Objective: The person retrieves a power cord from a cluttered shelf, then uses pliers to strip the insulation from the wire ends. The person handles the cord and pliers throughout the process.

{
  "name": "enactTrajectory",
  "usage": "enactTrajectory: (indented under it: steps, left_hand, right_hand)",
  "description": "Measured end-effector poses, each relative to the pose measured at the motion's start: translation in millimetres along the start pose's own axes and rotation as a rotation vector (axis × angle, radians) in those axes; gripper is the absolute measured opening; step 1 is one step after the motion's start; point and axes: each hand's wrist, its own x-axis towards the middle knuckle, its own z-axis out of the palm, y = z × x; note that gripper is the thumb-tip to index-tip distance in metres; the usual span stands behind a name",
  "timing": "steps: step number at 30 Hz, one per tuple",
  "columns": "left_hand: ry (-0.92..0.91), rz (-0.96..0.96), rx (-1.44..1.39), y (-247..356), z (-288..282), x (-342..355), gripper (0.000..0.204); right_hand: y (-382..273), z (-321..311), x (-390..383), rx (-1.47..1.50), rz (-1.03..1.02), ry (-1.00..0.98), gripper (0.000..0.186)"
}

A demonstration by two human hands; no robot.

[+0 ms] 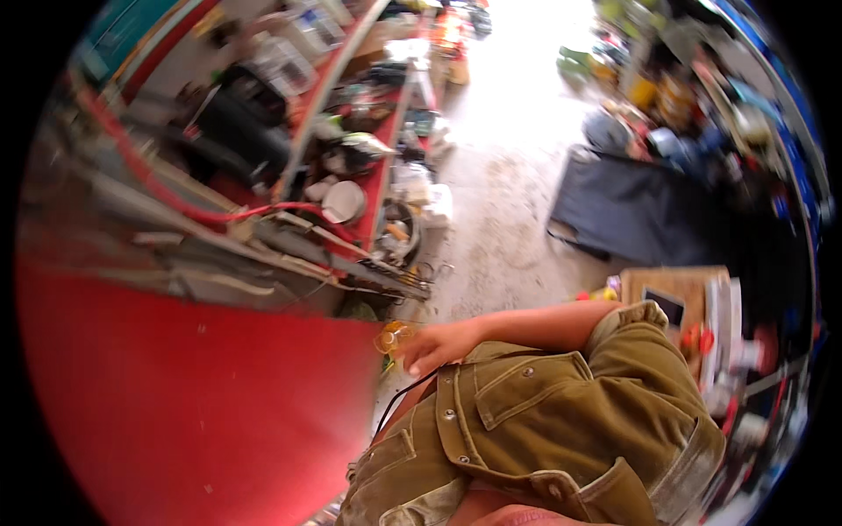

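Observation:
My right hand [436, 349] reaches across my olive shirt [553, 412] with its fingers loosely curled beside an amber translucent item [395, 335]. Whether the fingers grip that item is unclear. A thin dark cord [405, 391] runs down past the hand. Part of my other arm shows behind the shirt, but my left hand is hidden. A large red panel [193, 394] fills the lower left, close to my body.
Red shelving [386, 131] at upper left holds bottles, containers and a red hose [149, 175]. A pale floor [491, 228] runs toward a bright opening. At right are piled goods, a black sheet [640, 202], and a wooden surface [693, 285] with a dark flat device [662, 307].

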Motion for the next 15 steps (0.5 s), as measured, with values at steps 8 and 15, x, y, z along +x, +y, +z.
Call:
enactTrajectory:
  steps: [8, 15]
  left_hand:
    - [-0.524, -0.063, 0.371, -115, 59, 0, 0.026]
    - [-0.731, 0.052, 0.486, -72, 95, 56, 0.027]
  right_hand:
    - [18, 33, -34, -0.071, 0.145, 0.575, 0.044]
    - [133, 48, -161, -0.102, 0.981, 1.262, 0.063]
